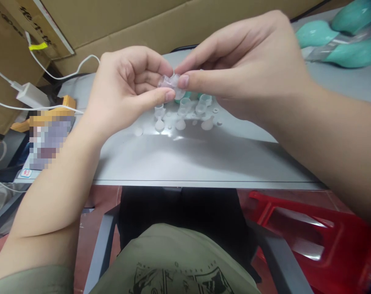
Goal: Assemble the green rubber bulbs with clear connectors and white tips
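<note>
My left hand [121,83] and my right hand [246,71] meet above the back of the grey table. Between their thumbs and fingers they pinch a small clear plastic fitting [174,83], partly covered by the fingertips. Below it stand several small clear plastic cup-like fittings, such as one cup fitting [184,105] and another cup fitting [204,104]. In front of them lie several whitish translucent rounded pieces, among them a rounded piece [180,125]. Tiny rings, like this small ring [215,110], are scattered by them. A bit of teal shows behind the cups.
Teal bulb-shaped items [354,51] in clear wrap lie at the back right. At the left are a white charger [32,96] with cables, an orange object [68,103] and a blurred-out flat item [50,141]. Cardboard [121,24] stands behind; a red plastic stool [335,249] is below right.
</note>
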